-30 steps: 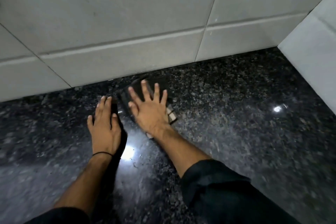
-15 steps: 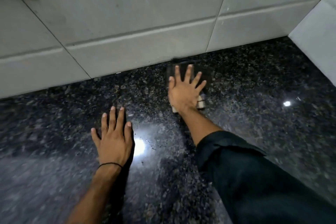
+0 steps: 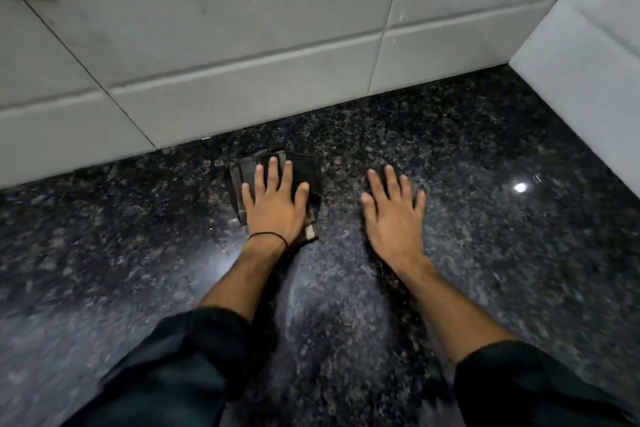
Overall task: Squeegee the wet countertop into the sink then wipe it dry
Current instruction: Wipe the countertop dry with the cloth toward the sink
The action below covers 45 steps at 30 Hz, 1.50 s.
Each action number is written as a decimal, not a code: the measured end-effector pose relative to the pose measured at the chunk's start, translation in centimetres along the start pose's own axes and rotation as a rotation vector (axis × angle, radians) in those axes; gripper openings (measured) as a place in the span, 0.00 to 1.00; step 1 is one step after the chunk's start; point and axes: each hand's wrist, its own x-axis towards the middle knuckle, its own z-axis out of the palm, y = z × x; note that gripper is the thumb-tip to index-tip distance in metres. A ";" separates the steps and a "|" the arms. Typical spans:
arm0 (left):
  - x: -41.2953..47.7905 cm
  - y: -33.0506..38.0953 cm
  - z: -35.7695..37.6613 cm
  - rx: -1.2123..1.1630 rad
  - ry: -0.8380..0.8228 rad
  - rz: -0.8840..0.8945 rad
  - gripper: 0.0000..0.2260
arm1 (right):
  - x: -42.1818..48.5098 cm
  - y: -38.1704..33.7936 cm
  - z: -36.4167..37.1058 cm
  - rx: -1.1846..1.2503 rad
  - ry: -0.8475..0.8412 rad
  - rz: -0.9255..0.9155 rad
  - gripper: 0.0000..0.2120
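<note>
A dark folded cloth (image 3: 306,170) with a pale checked corner lies on the black speckled granite countertop (image 3: 485,156), close to the tiled back wall. My left hand (image 3: 273,206), with a thin black band at the wrist, presses flat on the cloth, fingers spread over it. My right hand (image 3: 394,215) rests flat on the bare stone just right of the cloth, fingers apart, holding nothing. No squeegee or sink is in view.
A white tiled wall (image 3: 225,45) runs along the back of the counter. A second white wall (image 3: 581,62) closes the corner at the right. Light glints on the stone at the right (image 3: 519,187) and near my left wrist.
The cloth has passed from under my right hand to under my left hand. My right hand has come off it and now lies on bare stone to its right.
</note>
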 end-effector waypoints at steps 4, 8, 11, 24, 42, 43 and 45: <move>2.0 -1.9 0.1 0.084 0.042 0.058 0.27 | -0.6 1.8 0.7 -0.019 0.021 -0.032 0.25; 4.7 -8.3 -2.7 0.085 0.089 -0.124 0.26 | -0.7 1.7 0.8 -0.007 0.022 -0.024 0.25; 4.2 -12.1 -3.4 0.070 0.132 -0.221 0.26 | -0.7 1.9 0.9 -0.003 0.028 -0.029 0.25; -16.5 2.3 4.4 0.139 -0.059 0.277 0.27 | -1.1 1.4 0.2 -0.021 -0.007 -0.039 0.25; -21.7 5.2 6.4 0.137 -0.107 0.519 0.28 | -20.6 14.0 -1.7 -0.043 0.080 0.311 0.25; -23.3 6.4 7.0 0.145 -0.144 0.597 0.28 | -20.5 14.3 -2.0 -0.026 0.092 0.317 0.24; -24.6 7.6 7.7 0.175 -0.219 0.751 0.27 | -20.3 15.5 -2.7 -0.009 0.121 0.346 0.24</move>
